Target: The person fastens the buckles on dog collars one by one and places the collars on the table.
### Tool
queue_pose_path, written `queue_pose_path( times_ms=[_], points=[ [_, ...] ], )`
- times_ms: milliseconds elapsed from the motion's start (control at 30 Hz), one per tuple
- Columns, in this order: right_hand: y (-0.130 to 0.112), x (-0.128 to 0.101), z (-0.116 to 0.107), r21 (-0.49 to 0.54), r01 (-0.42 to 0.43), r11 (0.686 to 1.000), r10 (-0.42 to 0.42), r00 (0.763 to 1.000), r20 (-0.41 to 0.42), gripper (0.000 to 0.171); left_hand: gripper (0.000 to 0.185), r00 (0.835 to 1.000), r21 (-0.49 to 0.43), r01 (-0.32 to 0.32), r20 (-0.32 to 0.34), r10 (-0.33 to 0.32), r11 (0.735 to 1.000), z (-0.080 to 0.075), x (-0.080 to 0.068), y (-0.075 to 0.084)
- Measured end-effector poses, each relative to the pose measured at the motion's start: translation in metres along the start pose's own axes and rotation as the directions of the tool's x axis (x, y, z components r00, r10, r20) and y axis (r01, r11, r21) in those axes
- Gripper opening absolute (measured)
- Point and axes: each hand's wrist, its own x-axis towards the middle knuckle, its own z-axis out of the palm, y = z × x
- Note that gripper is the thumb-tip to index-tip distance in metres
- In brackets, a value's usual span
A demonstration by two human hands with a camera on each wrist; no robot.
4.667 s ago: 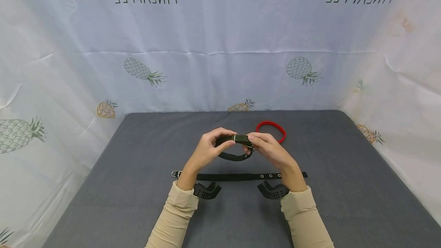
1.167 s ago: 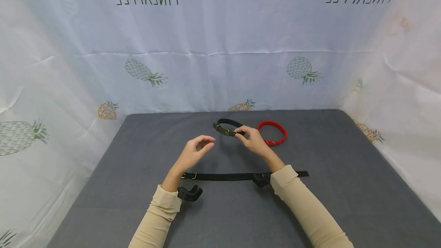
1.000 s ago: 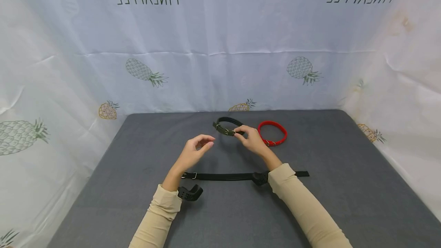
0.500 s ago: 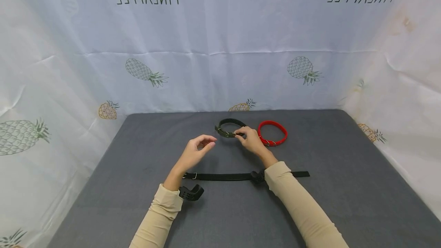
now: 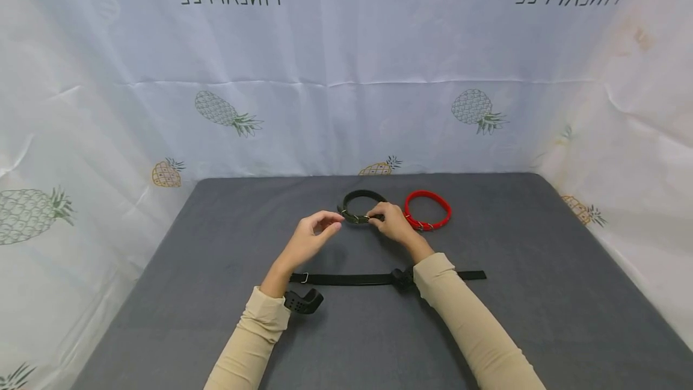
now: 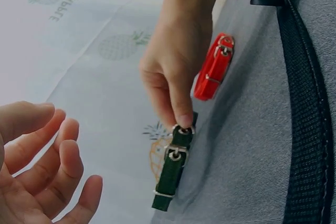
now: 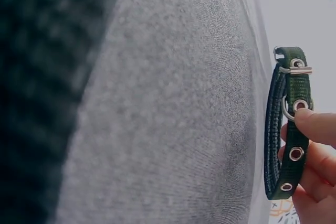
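A dark green collar, buckled into a loop, is at the back of the table, left of a red collar. My right hand pinches its front band between thumb and fingers. In the right wrist view the green collar shows metal eyelets, a D-ring and a buckle. My left hand hovers just left of it with fingers loosely bent, holding nothing; in the left wrist view its fingers are apart from the green collar.
The red collar lies buckled in a loop right of my right hand. A black collar stretches flat across the table in front, partly under the right forearm. Behind the grey table hangs a pineapple-print curtain.
The green collar, earlier held up in both hands, has been carried back and lowered beside the red one by my right hand. The left hand let go and drew back left.
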Motion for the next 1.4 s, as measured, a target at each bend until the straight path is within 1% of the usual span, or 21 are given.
queue_pose_path(
  times_ms=[133, 300, 533, 733, 1133, 1300, 1400],
  points=[
    [0.000, 0.002, 0.000, -0.001, -0.004, 1.000, 0.004, 1.000, 0.013, 0.019, 0.024, 1.000, 0.009, -0.006, -0.017, 0.006, 1.000, -0.002, 0.001, 0.000],
    [0.000, 0.005, 0.000, 0.004, -0.027, 1.000, 0.027, 0.999, 0.022, 0.020, 0.024, 1.000, 0.010, -0.005, -0.012, 0.005, 1.000, -0.002, 0.001, 0.000],
    [0.000, 0.011, 0.005, -0.009, -0.063, 0.998, 0.064, 0.997, 0.052, 0.020, 0.023, 1.000, -0.001, -0.006, -0.022, 0.006, 1.000, -0.003, 0.000, -0.001],
    [-0.002, 0.013, 0.008, -0.030, -0.104, 0.994, 0.106, 0.992, 0.071, 0.019, 0.024, 1.000, 0.002, 0.000, -0.017, 0.000, 1.000, -0.003, 0.001, -0.002],
    [-0.006, 0.014, 0.011, -0.064, -0.125, 0.990, 0.131, 0.988, 0.086, 0.019, 0.025, 1.000, -0.011, 0.020, -0.005, -0.020, 1.000, -0.004, 0.001, -0.002],
    [-0.007, 0.014, 0.010, -0.020, -0.145, 0.989, 0.146, 0.986, 0.076, 0.021, 0.025, 0.999, 0.003, 0.035, -0.024, -0.035, 0.999, -0.005, 0.002, 0.000],
    [-0.006, 0.012, 0.009, 0.006, -0.138, 0.990, 0.137, 0.988, 0.065, 0.023, 0.025, 0.998, 0.015, 0.050, -0.037, -0.050, 0.999, -0.005, 0.002, 0.001]
  ],
)
